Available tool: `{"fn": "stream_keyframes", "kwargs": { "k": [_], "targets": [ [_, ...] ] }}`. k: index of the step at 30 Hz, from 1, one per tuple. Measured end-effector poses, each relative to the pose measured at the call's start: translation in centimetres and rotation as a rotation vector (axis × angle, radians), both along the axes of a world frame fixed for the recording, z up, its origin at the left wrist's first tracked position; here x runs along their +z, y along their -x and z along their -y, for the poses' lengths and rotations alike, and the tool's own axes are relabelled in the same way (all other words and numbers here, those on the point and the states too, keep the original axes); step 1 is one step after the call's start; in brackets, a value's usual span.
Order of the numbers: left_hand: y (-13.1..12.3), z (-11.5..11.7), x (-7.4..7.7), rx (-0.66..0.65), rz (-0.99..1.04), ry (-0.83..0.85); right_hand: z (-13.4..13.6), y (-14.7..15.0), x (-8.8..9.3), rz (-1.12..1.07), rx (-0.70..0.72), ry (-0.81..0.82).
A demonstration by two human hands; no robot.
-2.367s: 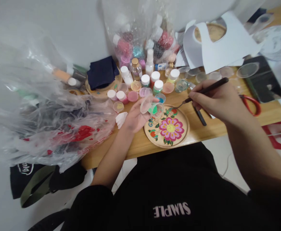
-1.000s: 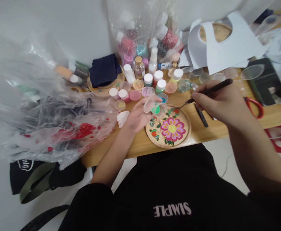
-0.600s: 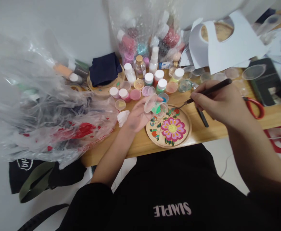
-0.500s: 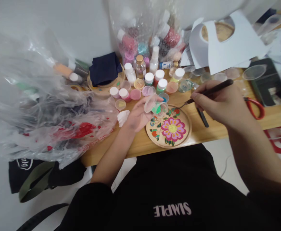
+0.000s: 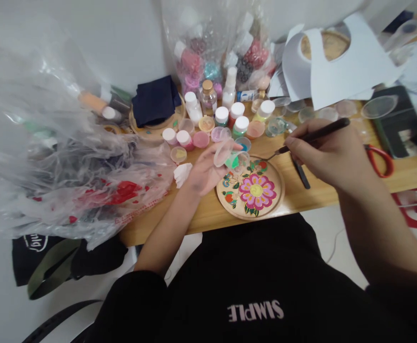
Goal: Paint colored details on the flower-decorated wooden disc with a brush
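A round wooden plate (image 5: 274, 202) painted with a pink flower lies on the wooden table (image 5: 333, 188) in front of me. My left hand (image 5: 203, 174) is closed round a small clear cup of green paint (image 5: 231, 159), held tilted over the plate's upper left edge. My right hand (image 5: 332, 155) grips a thin dark tool (image 5: 310, 137). Its metal tip points left over the plate's top rim, close to the green cup.
Several small paint pots and white-capped bottles (image 5: 223, 119) crowd the table behind the plate. Crumpled plastic bags (image 5: 62, 162) fill the left. A second dark tool (image 5: 299, 172), red-handled scissors (image 5: 382, 159), white cut paper (image 5: 344, 66) and a black tray (image 5: 401, 124) lie to the right.
Almost nothing differs: the view has drifted slightly, and both hands keep the same grip and place by the plate.
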State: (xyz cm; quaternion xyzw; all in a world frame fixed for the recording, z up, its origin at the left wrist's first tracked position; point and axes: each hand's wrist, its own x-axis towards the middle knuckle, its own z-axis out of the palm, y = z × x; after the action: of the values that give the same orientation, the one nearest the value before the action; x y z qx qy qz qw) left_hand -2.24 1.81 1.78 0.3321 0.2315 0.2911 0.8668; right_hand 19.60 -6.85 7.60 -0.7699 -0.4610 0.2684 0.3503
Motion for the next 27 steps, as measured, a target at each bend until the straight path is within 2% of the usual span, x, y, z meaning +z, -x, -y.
{"fn": "stream_keyframes", "kwargs": {
  "k": [3, 6, 9, 12, 17, 22, 27],
  "targets": [
    [0.0, 0.0, 0.0, -0.009, 0.007, -0.007, -0.1, 0.2, 0.1, 0.033, -0.039, 0.061],
    [0.0, 0.0, 0.0, -0.026, 0.03, -0.029, 0.0, 0.1, 0.2, 0.014, -0.031, 0.037],
    [0.1, -0.1, -0.2, -0.024, 0.001, -0.021, 0.3, 0.0, 0.8, -0.033, -0.011, -0.08],
    [0.2, -0.1, -0.5, -0.017, -0.01, -0.02, 0.7, 0.6, 2.0, -0.098, -0.02, -0.274],
    [0.2, 0.0, -0.5, -0.004, -0.006, -0.018, 1.3, 2.8, 2.8, -0.335, -0.049, -0.45],
    [0.2, 0.0, -0.4, 0.008, -0.036, 0.023, 1.3, 4.0, 2.0, -0.293, -0.061, -0.459],
    [0.3, 0.1, -0.3, -0.012, -0.032, 0.027, 0.8, 3.5, 2.0, -0.285, -0.157, -0.424]
  ]
}}
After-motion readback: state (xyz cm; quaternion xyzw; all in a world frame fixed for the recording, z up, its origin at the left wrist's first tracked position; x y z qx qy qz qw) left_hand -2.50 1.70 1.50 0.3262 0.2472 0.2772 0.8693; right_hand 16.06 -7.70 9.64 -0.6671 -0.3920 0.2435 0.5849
